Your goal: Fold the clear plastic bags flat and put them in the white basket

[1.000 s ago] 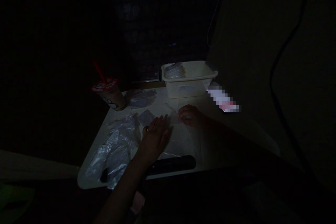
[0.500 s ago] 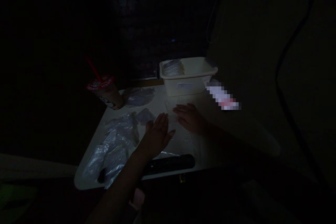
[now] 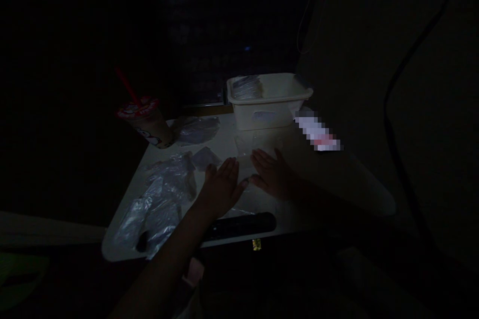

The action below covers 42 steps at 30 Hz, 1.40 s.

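Note:
My left hand [image 3: 221, 187] lies flat on the small white table [image 3: 125, 227], fingers stretched forward and thumb out to the right. Close to its right, my right hand [image 3: 271, 173] rests palm down with its fingers spread toward the left. Under and just beyond the hands is a thin clear plastic sheet or bag [image 3: 245, 144], hard to make out in the dark. A small flat plastic packet [image 3: 205, 158] sits left of my left fingertips. Crumpled clear plastic wrappers [image 3: 164, 189] cover the table's left side.
Behind the hands stands a white bin [image 3: 264, 114] with plastic packets inside. A drink cup [image 3: 149, 124] with a red straw is at the back left, beside more plastic [image 3: 196, 129]. A lit phone [image 3: 318, 132] lies right. A black bar [image 3: 243, 225] runs along the front edge.
My right hand has moved slightly nearer to me, its thumb now by my left thumb. More of the clear plastic shows beyond it. The view has shifted slightly.

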Tool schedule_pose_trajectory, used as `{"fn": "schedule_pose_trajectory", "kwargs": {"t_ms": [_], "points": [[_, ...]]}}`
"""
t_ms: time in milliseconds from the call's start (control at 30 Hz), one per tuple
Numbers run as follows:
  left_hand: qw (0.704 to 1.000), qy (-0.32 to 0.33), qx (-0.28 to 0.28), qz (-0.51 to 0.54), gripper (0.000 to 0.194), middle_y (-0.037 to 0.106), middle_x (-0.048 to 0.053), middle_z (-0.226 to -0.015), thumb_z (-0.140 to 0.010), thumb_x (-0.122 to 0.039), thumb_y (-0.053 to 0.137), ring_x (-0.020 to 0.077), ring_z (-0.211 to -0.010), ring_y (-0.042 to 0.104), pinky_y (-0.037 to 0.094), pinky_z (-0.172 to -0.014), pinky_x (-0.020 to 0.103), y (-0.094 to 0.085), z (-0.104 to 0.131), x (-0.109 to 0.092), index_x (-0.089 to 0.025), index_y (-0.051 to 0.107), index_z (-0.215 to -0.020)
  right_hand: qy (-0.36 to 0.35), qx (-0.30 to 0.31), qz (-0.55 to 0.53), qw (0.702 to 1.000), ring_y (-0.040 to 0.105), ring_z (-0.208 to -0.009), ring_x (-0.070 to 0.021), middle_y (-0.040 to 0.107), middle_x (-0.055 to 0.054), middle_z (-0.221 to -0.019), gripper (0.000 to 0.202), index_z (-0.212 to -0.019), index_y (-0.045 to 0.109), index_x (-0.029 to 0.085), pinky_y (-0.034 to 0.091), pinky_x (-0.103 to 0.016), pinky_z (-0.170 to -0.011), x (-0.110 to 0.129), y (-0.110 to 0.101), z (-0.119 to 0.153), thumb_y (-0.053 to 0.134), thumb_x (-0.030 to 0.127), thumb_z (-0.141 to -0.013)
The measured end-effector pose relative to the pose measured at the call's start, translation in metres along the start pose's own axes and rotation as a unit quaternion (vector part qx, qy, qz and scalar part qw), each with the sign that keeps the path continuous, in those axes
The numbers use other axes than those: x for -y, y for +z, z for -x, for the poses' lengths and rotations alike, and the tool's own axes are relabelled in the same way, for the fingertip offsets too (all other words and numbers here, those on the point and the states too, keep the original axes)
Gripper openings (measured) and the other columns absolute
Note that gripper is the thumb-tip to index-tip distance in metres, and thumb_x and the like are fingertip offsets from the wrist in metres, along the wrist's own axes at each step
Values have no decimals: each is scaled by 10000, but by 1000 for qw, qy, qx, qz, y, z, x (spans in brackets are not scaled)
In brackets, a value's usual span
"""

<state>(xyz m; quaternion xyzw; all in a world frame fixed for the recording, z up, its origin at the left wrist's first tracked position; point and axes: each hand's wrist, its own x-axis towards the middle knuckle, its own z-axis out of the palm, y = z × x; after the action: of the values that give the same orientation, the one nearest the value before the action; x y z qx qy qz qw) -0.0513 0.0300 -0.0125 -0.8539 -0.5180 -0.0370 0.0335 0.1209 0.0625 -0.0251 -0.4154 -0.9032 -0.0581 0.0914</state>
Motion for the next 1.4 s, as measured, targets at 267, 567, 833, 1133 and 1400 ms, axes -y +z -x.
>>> {"fn": "schedule_pose_trajectory", "kwargs": {"t_ms": [267,567,833,1133,1400], "points": [[999,30,7,32,489,255,135,-1304,-844,-368,142,189,-1209,184,156,-914,488,2,-3,-2,-97,225,-1242,0,-2,-2,1000,245,-1180,-232,322,-147,-1270,555,-1196,344,86,141,-528,-912,0,1,3,178,455,-817],[997,-22,24,68,454,209,76,-1331,-842,-355,152,192,-1216,163,182,-901,504,-14,3,3,-188,174,-1264,9,-29,-61,998,214,-1197,-199,316,-94,-1284,460,-1217,310,130,148,-480,-934,-16,-16,9,215,360,-831],[995,-39,-17,87,443,292,112,-1295,-824,-231,195,193,-1189,243,179,-922,464,-36,60,9,-170,189,-1263,-130,-10,-80,988,197,-1202,-204,359,-78,-1262,544,-1189,355,152,31,-457,-972,11,-22,85,348,481,-757],[986,-20,11,165,496,249,25,-1321,-810,-191,247,175,-1201,213,200,-941,439,-34,77,-9,-269,99,-1277,-79,-60,-135,986,466,-1018,-131,609,43,-966,252,-890,559,308,268,-407,-928,20,8,118,325,251,-816],[985,5,-42,170,535,307,53,-1294,-754,-171,347,177,-1183,253,181,-958,426,-21,64,-16,-196,189,-1265,-34,-99,-187,977,528,-937,-135,633,-2,-909,317,-914,569,266,293,-400,-908,12,-21,107,263,272,-832]]}}
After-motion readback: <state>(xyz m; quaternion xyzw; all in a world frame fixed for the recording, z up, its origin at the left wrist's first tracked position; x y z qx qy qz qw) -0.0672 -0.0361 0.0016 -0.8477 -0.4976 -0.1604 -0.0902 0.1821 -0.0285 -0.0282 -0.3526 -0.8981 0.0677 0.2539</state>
